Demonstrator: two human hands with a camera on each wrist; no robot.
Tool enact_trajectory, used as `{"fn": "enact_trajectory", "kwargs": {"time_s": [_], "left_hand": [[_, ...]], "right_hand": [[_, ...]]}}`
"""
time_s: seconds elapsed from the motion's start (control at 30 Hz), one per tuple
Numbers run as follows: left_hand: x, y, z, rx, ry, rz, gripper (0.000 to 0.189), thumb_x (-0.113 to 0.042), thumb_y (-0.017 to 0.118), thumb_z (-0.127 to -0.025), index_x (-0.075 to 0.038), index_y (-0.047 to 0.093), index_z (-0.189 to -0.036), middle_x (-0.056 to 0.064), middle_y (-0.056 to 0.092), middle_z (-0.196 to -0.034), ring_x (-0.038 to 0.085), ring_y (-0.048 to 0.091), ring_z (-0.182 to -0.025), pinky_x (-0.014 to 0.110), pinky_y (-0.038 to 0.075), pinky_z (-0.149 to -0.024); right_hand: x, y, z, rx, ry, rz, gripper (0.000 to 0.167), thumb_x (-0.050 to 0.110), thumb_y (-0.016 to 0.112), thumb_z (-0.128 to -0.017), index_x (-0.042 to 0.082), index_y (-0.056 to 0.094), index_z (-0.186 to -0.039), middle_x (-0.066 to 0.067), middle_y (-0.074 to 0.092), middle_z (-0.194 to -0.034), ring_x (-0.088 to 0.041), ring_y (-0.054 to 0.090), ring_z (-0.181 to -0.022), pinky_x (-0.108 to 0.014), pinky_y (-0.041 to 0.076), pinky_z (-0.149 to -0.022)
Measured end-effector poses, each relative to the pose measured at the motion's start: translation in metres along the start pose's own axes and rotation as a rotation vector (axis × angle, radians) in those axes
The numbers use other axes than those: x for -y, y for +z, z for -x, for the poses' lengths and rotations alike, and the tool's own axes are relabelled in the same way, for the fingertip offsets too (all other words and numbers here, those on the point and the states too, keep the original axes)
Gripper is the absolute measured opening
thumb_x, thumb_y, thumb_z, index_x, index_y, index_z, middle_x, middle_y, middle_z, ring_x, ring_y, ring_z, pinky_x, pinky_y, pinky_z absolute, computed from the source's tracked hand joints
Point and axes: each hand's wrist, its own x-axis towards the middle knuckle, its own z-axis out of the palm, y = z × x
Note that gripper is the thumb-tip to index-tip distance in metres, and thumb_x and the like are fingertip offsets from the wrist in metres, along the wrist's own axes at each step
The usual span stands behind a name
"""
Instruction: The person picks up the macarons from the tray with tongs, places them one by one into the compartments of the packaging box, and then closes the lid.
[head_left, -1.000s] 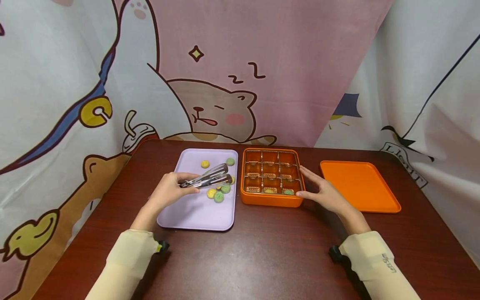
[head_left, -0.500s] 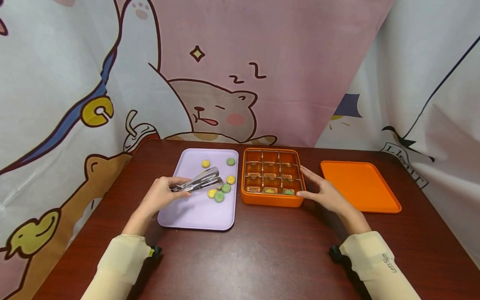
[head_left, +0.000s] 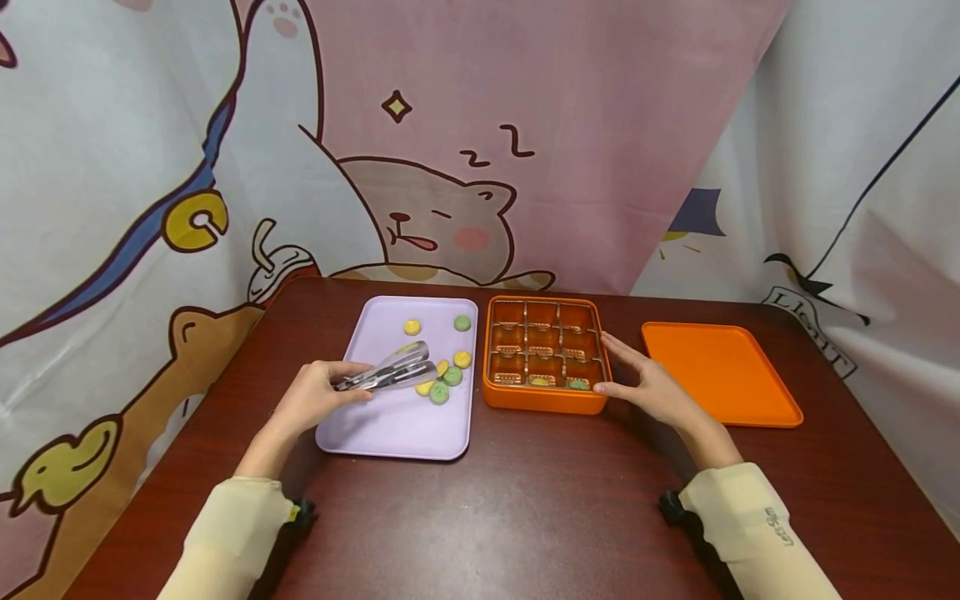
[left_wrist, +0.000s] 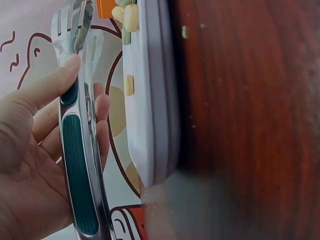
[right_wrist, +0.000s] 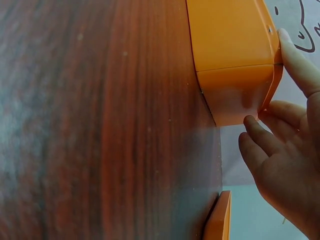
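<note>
My left hand (head_left: pixel 313 398) grips metal food tongs (head_left: pixel 386 372) over the lilac tray (head_left: pixel 390 437). In the left wrist view the tongs (left_wrist: pixel 80 165) show green inlays on their handles and slotted ends, with the thumb pressing one arm. Their ends stand a little apart with no piece visible between them. Small round yellow pieces (head_left: pixel 462 359) and green pieces (head_left: pixel 438 392) lie on the tray just beyond. My right hand (head_left: pixel 651 385) touches the right side of an orange box (head_left: pixel 543 402), thumb by its front corner, fingers on its side. Right wrist view shows the fingers extended, thumb at the rim.
A clear divided insert (head_left: pixel 542 342) fills the orange box; its front row holds a yellow piece (head_left: pixel 538 381) and a green piece (head_left: pixel 579 384). To the right lies a flat orange lid (head_left: pixel 720 375). A patterned cloth (head_left: pixel 585 150) hangs behind the brown table (head_left: pixel 525 508).
My left hand and the tongs have moved left and slightly toward me, uncovering more of the yellow pieces. The right hand and the orange box have stayed in place.
</note>
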Motion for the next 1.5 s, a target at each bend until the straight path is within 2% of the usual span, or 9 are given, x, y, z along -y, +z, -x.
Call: {"fn": "enact_trajectory", "kwargs": {"time_s": [0.77,1.07,1.5], "left_hand": [[0.012,0.000,0.008,0.019,-0.017,-0.011,0.042,-0.018,0.085,-0.077,-0.002,0.074,-0.115,0.015,0.075,-0.098,0.015,0.057,-0.074,0.022,0.043,-0.061],[0.014,0.001,0.011,0.050,-0.067,-0.016,0.044,-0.021,0.085,-0.078,-0.003,0.074,-0.116,0.017,0.074,-0.103,0.016,0.057,-0.077,0.025,0.043,-0.064],[0.017,0.002,0.010,0.063,-0.064,-0.029,0.044,-0.021,0.085,-0.077,-0.004,0.074,-0.116,0.017,0.074,-0.107,0.018,0.058,-0.082,0.029,0.045,-0.070]], "right_hand": [[-0.001,0.000,0.001,0.000,-0.001,-0.014,0.084,0.028,0.073,-0.091,0.015,0.024,-0.159,-0.013,0.019,-0.167,-0.046,0.018,-0.151,-0.074,0.019,-0.111],[-0.001,0.000,0.000,-0.001,-0.006,-0.021,0.084,0.027,0.073,-0.091,0.014,0.024,-0.159,-0.016,0.019,-0.166,-0.046,0.019,-0.150,-0.073,0.019,-0.111],[-0.003,0.001,-0.001,-0.005,-0.010,-0.015,0.083,0.027,0.072,-0.092,0.015,0.025,-0.159,-0.016,0.020,-0.166,-0.046,0.018,-0.150,-0.074,0.019,-0.111]]}}
